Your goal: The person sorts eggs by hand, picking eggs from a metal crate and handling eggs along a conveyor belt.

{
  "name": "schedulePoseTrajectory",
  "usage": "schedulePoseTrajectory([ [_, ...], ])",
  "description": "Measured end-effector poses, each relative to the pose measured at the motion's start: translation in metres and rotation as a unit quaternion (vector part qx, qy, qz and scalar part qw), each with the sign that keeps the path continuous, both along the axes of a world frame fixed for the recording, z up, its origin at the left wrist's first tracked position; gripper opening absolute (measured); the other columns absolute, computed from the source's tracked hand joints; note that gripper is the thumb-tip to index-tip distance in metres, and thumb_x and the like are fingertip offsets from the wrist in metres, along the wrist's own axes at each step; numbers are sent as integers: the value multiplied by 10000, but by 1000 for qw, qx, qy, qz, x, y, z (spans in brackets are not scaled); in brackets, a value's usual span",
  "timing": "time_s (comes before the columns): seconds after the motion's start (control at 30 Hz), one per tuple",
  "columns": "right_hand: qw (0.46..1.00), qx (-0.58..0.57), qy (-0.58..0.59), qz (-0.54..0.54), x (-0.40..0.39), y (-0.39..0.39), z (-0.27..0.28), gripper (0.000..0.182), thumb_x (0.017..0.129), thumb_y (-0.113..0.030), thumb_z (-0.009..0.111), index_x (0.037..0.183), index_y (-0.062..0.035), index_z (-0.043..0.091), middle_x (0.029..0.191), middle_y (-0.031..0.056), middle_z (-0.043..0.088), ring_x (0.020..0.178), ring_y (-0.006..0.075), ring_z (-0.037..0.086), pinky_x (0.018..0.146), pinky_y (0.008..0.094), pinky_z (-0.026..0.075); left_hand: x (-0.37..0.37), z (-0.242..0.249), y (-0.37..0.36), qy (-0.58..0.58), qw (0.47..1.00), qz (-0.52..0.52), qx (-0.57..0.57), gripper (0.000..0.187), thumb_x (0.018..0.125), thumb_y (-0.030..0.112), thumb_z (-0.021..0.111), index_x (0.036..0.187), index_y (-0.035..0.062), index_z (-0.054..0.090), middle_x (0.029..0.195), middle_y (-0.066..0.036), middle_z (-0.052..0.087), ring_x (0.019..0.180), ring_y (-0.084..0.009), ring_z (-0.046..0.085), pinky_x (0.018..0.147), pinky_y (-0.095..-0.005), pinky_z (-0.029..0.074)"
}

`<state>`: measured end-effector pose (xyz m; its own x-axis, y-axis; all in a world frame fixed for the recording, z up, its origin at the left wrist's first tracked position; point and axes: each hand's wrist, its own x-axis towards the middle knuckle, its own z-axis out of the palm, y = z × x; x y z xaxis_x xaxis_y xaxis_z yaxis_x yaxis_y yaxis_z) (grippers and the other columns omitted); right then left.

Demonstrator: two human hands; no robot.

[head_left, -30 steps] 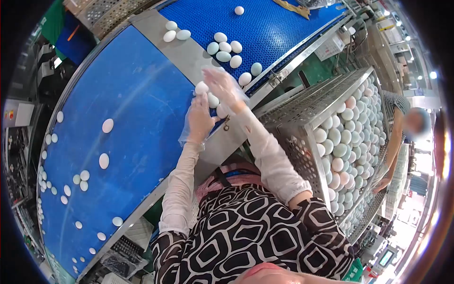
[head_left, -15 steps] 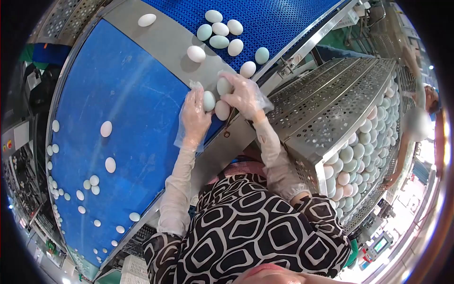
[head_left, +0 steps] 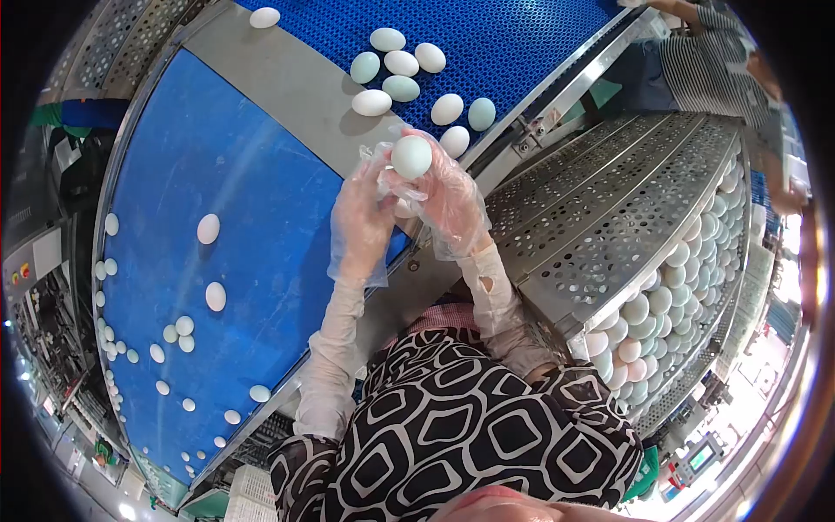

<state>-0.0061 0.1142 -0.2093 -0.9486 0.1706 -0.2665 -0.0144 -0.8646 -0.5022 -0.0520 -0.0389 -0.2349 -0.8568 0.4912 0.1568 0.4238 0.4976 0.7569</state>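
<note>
In the head view, both my hands are in clear plastic gloves and meet above the corner of the metal plate. My right hand (head_left: 453, 202) is closed round a pale egg (head_left: 411, 157), raised toward the camera. Close against it, my left hand (head_left: 362, 222) has its fingers curled inward; what they hold, if anything, is hidden. Part of another egg (head_left: 404, 209) shows low between the two hands. Just beyond them, a white egg (head_left: 371, 103) rests on the metal plate (head_left: 287, 74), and another egg (head_left: 454, 141) lies by the right rail.
Several white and greenish eggs sit on the textured blue belt (head_left: 513, 43) ahead. The smooth blue belt (head_left: 252, 183) on the left carries scattered eggs. At right stands a perforated metal bin (head_left: 600, 217) heaped with eggs (head_left: 661, 300). Behind it is a person in a striped top (head_left: 704, 78).
My right hand has lifted an egg off the plate, and my left hand has closed in beside it. The view has shifted slightly. The person at right has moved toward the far rail.
</note>
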Motion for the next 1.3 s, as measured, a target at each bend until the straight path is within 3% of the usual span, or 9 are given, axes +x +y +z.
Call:
schedulePoseTrajectory([
  [0.2, 997, 62, -40, -2, -2, -12, 5, 574, 1024, -334, 651, 1445, 28, 506, 1284, 146, 659, 1122, 257, 687, 1023, 377, 547, 9, 65, 7, -191, 966, 68, 163, 528, 931, 70, 730, 1422, -40, 569, 1368, -166, 650, 1238, -252, 634, 1078, -382, 489],
  [0.43, 982, 169, -44, 68, -3, -43, 23, 461, 945, -146, 730, 1344, 49, 606, 1168, 109, 706, 1008, 148, 678, 874, 280, 548, 19, 80, -15, -292, 860, 185, 377, 473, 962, 48, 686, 1417, -28, 581, 1362, -120, 647, 1227, -197, 619, 1106, -331, 455],
  [0.63, 878, 421, 70, 216, -11, -136, 52, 452, 951, -51, 660, 1395, 15, 608, 1180, 98, 723, 1074, 153, 671, 942, 297, 530, 40, 80, -107, -221, 760, 314, 524, 424, 965, 121, 663, 1359, -25, 603, 1243, -93, 671, 1142, -183, 637, 994, -311, 509],
  [0.9, 802, 354, 97, 471, 11, -286, 29, 414, 1007, -168, 646, 1388, -8, 627, 1144, 119, 743, 883, 175, 721, 736, 269, 503, 153, 77, -363, -45, 575, 428, 696, 565, 1005, 332, 589, 1420, -44, 507, 1119, -218, 713, 865, -330, 745, 756, -396, 622],
  [1.0, 745, 360, 87, 555, 24, -348, -7, 405, 1016, -166, 642, 1395, -24, 625, 1141, 90, 743, 884, 151, 704, 756, 265, 497, 250, 61, -426, 78, 514, 475, 710, 559, 1002, 332, 597, 1402, -49, 511, 1163, -240, 695, 900, -346, 737, 745, -378, 618],
  [1.07, 726, 371, 87, 573, 28, -384, -28, 385, 1013, -151, 648, 1372, -12, 637, 1145, 104, 743, 882, 155, 709, 746, 264, 494, 327, -27, -468, 101, 473, 443, 755, 547, 1000, 332, 606, 1373, -58, 518, 1214, -265, 667, 957, -373, 717, 760, -398, 614],
  [1.13, 712, 387, 78, 581, 32, -411, -38, 371, 1009, -133, 646, 1358, -8, 645, 1139, 127, 744, 865, 165, 715, 704, 262, 489, 378, -79, -478, 32, 381, 602, 702, 490, 1005, 316, 596, 1331, -46, 537, 1200, -275, 643, 979, -372, 680, 730, -394, 584],
  [1.23, 670, 429, 77, 601, 32, -437, -38, 394, 1016, -155, 639, 1378, 1, 626, 1152, 93, 738, 919, 154, 702, 796, 282, 501, 426, -162, -532, -28, 226, 616, 754, 334, 1003, 309, 583, 1129, 0, 585, 978, -217, 670, 728, -346, 661, 577, -402, 560],
  [1.3, 654, 461, 62, 596, 32, -451, -32, 391, 1016, -152, 634, 1377, -2, 626, 1151, 97, 737, 923, 156, 701, 807, 287, 503, 448, -169, -589, -16, 182, 678, 712, 290, 1009, 312, 600, 1106, 39, 582, 937, -187, 661, 774, -337, 670, 575, -411, 568],
])
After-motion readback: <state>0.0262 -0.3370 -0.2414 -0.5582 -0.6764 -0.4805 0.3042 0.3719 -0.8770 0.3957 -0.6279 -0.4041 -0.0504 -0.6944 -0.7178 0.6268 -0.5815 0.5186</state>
